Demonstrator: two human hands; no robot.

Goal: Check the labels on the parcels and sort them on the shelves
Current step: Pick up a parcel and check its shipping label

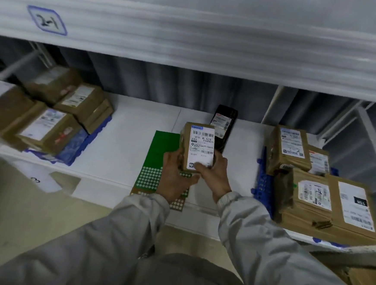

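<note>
- One small cardboard parcel point(199, 148) is held upright at the centre of the frame, above the white shelf point(139, 125); its white label point(201, 148) with barcodes faces the camera.
- Both hands hold it: the left hand point(176, 178) wraps its lower left side, and the right hand point(213, 176) grips the lower right, thumb across the bottom of the label.
- Just behind the parcel lies one black parcel point(224, 127) with a white label, flat on the shelf.
- One green sheet point(159, 153) of round white stickers lies under the hands and hangs over the shelf's front edge.
- At the left of the frame, about four brown boxes point(46, 126) are stacked on a blue mat point(88, 139); motion blur makes the count uncertain.
- At the right, about four labelled brown boxes point(326, 198) are piled on another blue mat point(263, 184).
- At the upper left, the upper shelf edge point(191, 37) carries a blue-framed tag point(47, 20) reading "2-1".
- Grey sleeves point(253, 237) fill the lower frame.
</note>
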